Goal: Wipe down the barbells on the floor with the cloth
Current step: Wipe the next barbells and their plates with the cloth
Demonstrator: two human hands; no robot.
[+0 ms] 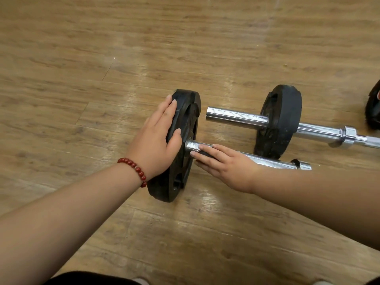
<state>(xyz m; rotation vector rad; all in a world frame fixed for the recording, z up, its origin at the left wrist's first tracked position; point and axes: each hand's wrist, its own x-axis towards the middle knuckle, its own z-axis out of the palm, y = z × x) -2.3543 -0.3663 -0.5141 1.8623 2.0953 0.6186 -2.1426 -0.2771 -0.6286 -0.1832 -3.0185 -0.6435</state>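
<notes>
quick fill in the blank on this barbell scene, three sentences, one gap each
1. The left hand rests flat on a ____ weight plate.
2. The bracelet of red beads sits on the ____ wrist.
3. The right hand lies on a chrome bar, the ____ of the two bars to the camera.

Missing words: black; left; nearer

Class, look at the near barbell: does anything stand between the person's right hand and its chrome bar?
Only a small dark piece, possibly the cloth, lies under the right hand on the near barbell's shiny chrome bar; nothing else visible intervenes.
</notes>
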